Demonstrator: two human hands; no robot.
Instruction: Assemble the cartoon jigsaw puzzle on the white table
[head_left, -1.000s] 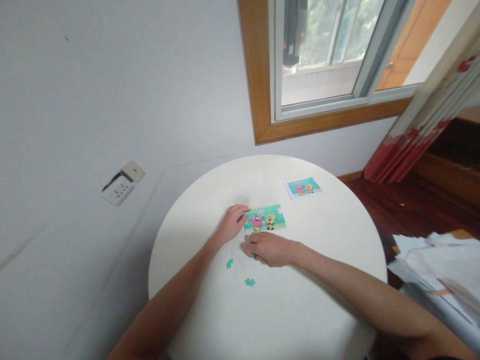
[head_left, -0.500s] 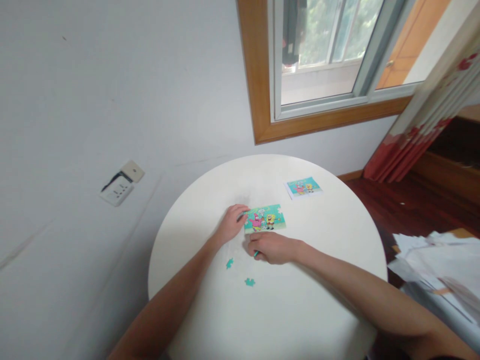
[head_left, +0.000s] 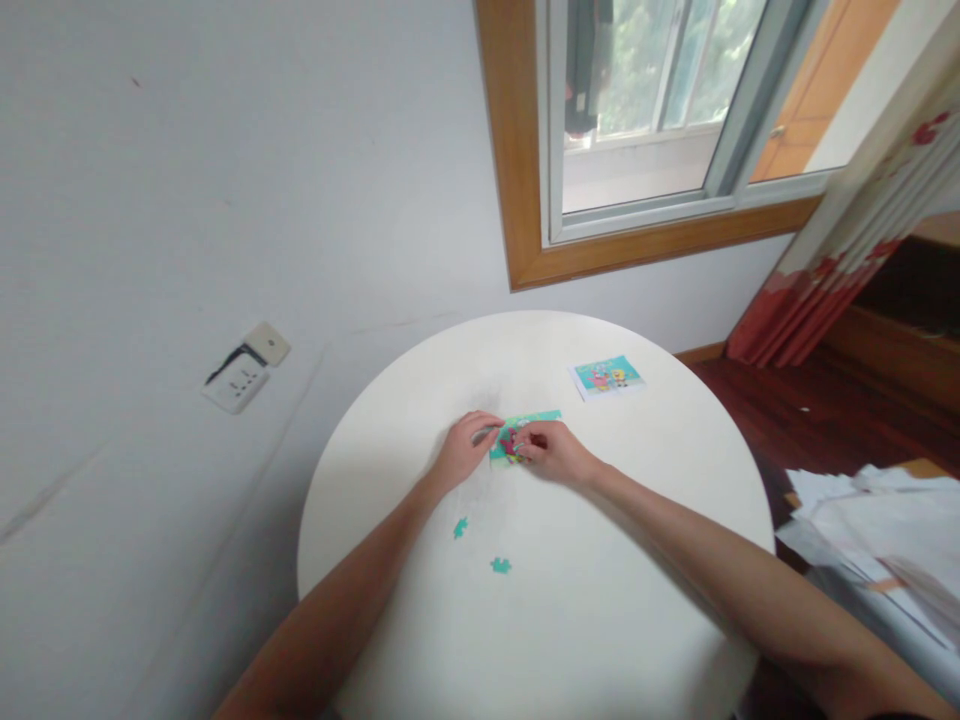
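Observation:
A mostly assembled jigsaw puzzle (head_left: 541, 415), teal with cartoon figures, lies on the round white table (head_left: 570, 600). At its left edge, my left hand (head_left: 466, 447) rests with thumb and fingertips drawn together on the border. My right hand (head_left: 553, 450) is over the puzzle's middle, its fingers pinching a small teal puzzle piece that is mostly hidden. That hand covers the lower right of the picture. Nearer to me are two loose teal pieces, one puzzle piece (head_left: 460, 527) on the left and another puzzle piece (head_left: 501, 566) to its right.
Towards the table's back right lies a picture card (head_left: 609, 377) with the same cartoon design. A wall with a socket (head_left: 236, 382) stands on the left, a window (head_left: 645, 120) behind. Papers (head_left: 885, 530) are piled beside the table on the right.
My right hand has moved up and forward, from the table in front of the puzzle to over its middle, carrying the piece. My left hand stays almost in place at the left edge.

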